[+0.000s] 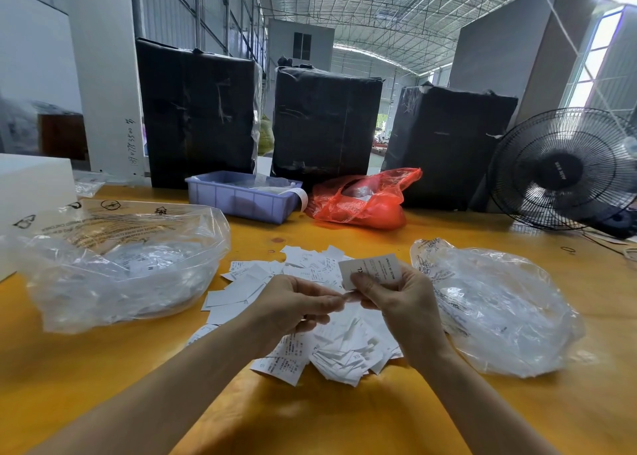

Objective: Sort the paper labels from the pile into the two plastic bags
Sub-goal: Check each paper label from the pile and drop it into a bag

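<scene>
A pile of white paper labels [310,316] lies on the yellow table [344,420] in front of me. My right hand [400,303] pinches one label [374,269] marked XL and holds it up above the pile. My left hand [293,303] hovers beside it with curled fingers, its fingertips close to my right thumb; whether it holds a label I cannot tell. A clear plastic bag [117,275] with labels inside sits to the left of the pile. A second clear plastic bag [496,309] lies to the right.
Behind the pile stand a purple plastic tray [241,199] and a red plastic bag [362,199]. Three black-wrapped bales [324,123] line the table's far edge. A black fan [562,168] stands at the right, a white box [31,185] at the left.
</scene>
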Available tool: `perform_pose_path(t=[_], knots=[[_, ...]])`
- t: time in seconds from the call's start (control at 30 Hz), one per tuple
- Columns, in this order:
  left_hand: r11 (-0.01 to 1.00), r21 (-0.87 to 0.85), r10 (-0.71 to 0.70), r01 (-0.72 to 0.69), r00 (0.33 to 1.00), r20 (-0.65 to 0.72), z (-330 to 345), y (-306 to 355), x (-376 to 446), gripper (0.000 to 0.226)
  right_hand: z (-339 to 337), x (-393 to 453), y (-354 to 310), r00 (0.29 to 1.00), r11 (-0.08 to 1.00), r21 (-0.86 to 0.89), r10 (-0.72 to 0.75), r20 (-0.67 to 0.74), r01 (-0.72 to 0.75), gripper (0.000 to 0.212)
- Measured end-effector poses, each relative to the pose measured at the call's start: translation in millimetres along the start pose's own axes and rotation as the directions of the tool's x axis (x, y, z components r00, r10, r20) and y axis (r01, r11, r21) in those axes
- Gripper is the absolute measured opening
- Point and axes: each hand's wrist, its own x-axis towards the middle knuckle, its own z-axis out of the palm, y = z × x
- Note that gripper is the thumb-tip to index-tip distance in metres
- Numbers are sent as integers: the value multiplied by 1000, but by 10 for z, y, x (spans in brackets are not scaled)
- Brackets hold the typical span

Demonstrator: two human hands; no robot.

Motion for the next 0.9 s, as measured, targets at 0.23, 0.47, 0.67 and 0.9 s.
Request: perform_pose_path(t=[0.23,0.47,0.67,0.9], knots=[[1000,-4,-13,13,1000,-11,-8,-21,21,3,8,-2,14,999,999,-47,-23,27,25,14],[1000,-9,-23,22,999,-23,-22,-23,39,6,3,14,-7,998,999,12,-41,-53,41,11],[1000,2,-11,11,1000,-12,-16,-33,37,8,19,0,-13,1000,1000,-6,-20,-20,20,12],[1000,-2,-7,7,1000,-8,-16,-39,44,7,29,-11,15,999,996,-71,-51,-7,50,11]])
